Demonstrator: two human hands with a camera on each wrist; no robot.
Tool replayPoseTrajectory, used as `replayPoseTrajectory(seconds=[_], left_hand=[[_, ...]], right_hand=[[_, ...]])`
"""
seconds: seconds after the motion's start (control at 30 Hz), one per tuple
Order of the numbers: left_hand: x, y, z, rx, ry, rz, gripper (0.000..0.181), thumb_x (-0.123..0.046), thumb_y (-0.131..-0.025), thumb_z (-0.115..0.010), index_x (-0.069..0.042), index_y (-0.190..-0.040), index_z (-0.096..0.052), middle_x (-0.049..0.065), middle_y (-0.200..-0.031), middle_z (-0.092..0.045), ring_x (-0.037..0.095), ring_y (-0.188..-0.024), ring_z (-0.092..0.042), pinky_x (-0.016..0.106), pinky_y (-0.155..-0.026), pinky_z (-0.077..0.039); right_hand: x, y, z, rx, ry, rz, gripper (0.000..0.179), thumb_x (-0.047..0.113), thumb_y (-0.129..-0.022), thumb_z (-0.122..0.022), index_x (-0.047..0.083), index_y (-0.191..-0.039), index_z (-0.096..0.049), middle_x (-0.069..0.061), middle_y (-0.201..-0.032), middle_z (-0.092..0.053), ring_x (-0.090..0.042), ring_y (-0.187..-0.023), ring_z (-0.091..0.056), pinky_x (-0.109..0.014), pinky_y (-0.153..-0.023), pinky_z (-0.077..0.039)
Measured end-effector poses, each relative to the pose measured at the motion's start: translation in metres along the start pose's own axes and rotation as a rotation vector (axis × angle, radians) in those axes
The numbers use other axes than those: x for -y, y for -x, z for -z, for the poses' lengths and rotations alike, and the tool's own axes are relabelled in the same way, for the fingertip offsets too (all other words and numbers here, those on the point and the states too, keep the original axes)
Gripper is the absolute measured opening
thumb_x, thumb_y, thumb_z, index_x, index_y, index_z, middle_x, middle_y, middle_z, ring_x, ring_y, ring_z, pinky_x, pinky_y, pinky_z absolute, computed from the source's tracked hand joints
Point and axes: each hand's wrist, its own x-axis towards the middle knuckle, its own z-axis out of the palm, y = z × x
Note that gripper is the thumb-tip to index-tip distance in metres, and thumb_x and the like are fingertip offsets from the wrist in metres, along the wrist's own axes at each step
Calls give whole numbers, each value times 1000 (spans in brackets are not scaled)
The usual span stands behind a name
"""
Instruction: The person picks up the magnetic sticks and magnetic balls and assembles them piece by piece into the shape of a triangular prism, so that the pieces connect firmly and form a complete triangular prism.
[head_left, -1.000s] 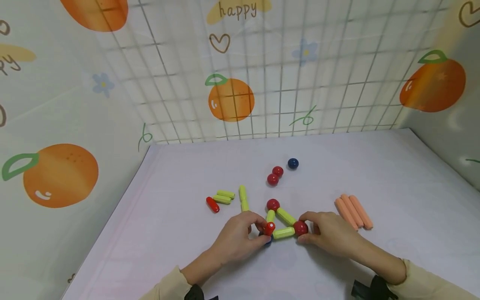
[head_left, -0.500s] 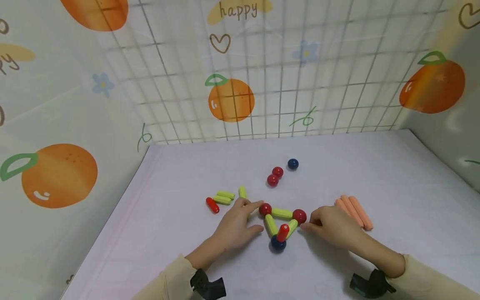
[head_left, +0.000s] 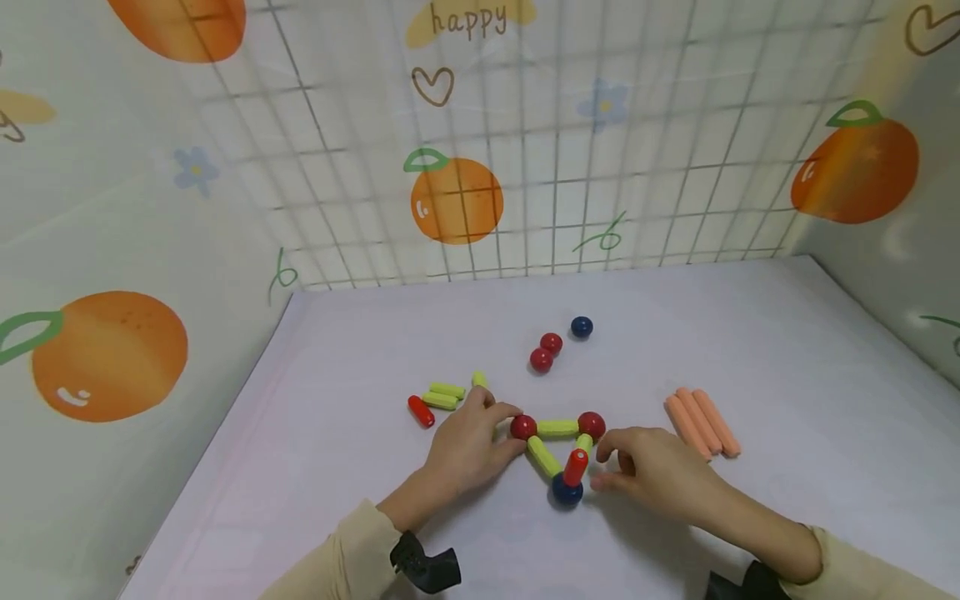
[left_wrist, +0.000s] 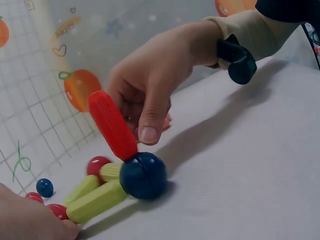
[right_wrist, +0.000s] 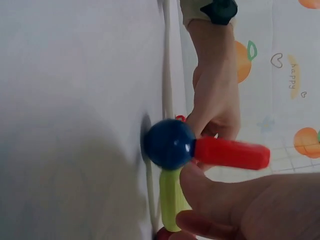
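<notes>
A flat triangle of yellow-green rods (head_left: 558,428) joins two red balls and a dark blue ball (head_left: 567,490) on the table. A short red rod (head_left: 575,468) stands up from the blue ball, leaning slightly. My left hand (head_left: 468,442) pinches the red ball (head_left: 523,427) at the left corner between thumb and forefinger. Just right of the red rod is my right hand (head_left: 660,471), its thumb and forefinger apart and bent, with nothing between them. The other red ball (head_left: 591,426) forms the far right corner. In the left wrist view the red rod (left_wrist: 114,127) partly covers the right hand's fingers.
Behind the triangle lie two loose red balls (head_left: 542,360) and a blue ball (head_left: 582,327). Loose yellow-green rods (head_left: 440,401) and a red rod (head_left: 421,412) are at left. Orange-pink rods (head_left: 701,423) lie side by side at right. A printed curtain (head_left: 330,167) stands behind the table.
The triangle has turned counterclockwise, bringing the blue ball to the front. My left hand has moved from the blue ball to a red one; my right hand has let go of its red ball.
</notes>
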Motion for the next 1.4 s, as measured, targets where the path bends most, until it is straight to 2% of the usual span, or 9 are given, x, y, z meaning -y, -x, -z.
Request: replayPoseTrajectory(seconds=[0.2,0.33,0.43,0.6,0.77,0.93,1.17,1.4], left_hand=[[-6,5,-4,-73,11,25,36,-40,-80,-80,-15,-105,-70,1,-100,-52,9,-66,-46,18,-55,-38],[-8,8,-7,-64,9,50,38,-41,-79,-81,-13,-101,-69,0,-95,-51,8,-63,-45,18,-54,-38],[-10,9,-9,-55,5,54,39,-42,-78,-81,-12,-99,-70,0,-91,-51,8,-62,-44,18,-53,-37],[-12,11,-9,-65,-7,49,39,-42,-77,-82,-11,-97,-70,-1,-89,-52,7,-62,-44,17,-54,-37],[-15,11,-10,-73,-11,48,38,-42,-77,-82,-11,-96,-70,-1,-89,-52,6,-62,-44,17,-54,-38],[-17,11,-11,-86,-21,42,38,-42,-77,-82,-11,-95,-69,-1,-87,-52,5,-61,-43,16,-53,-37],[-5,16,-4,-63,15,92,41,-42,-79,-81,-14,-106,-67,-1,-95,-54,7,-67,-48,18,-56,-39],[11,12,1,-145,-42,189,34,-35,-83,-78,-12,-105,-67,4,-97,-56,10,-66,-48,20,-53,-40]], right_hand=[[-4,-2,1,18,-5,-22,32,35,-75,-83,16,-95,-67,8,-61,-49,-6,-54,-42,-20,-50,-32],[-8,-3,0,9,-10,-28,35,39,-76,-82,16,-91,-61,9,-63,-51,-7,-55,-44,-20,-51,-34],[-11,-4,-1,-30,-24,-25,32,39,-79,-80,16,-90,-60,9,-65,-53,-6,-56,-44,-21,-50,-35],[-14,-6,-2,-99,-46,7,25,33,-80,-80,18,-89,-62,9,-65,-52,-5,-53,-42,-20,-49,-33],[-14,-6,-3,-125,-46,4,23,29,-80,-80,19,-83,-60,8,-63,-51,-6,-53,-41,-21,-48,-33],[-14,-7,-4,-147,-50,17,19,26,-80,-80,20,-91,-66,9,-66,-52,-5,-54,-41,-21,-48,-34],[-14,-9,-7,-121,-66,28,26,29,-80,-80,18,-100,-67,9,-68,-55,-5,-54,-43,-20,-48,-35],[-17,-10,-6,-85,-45,-10,27,31,-79,-81,17,-98,-66,7,-69,-57,-7,-56,-46,-21,-49,-36]])
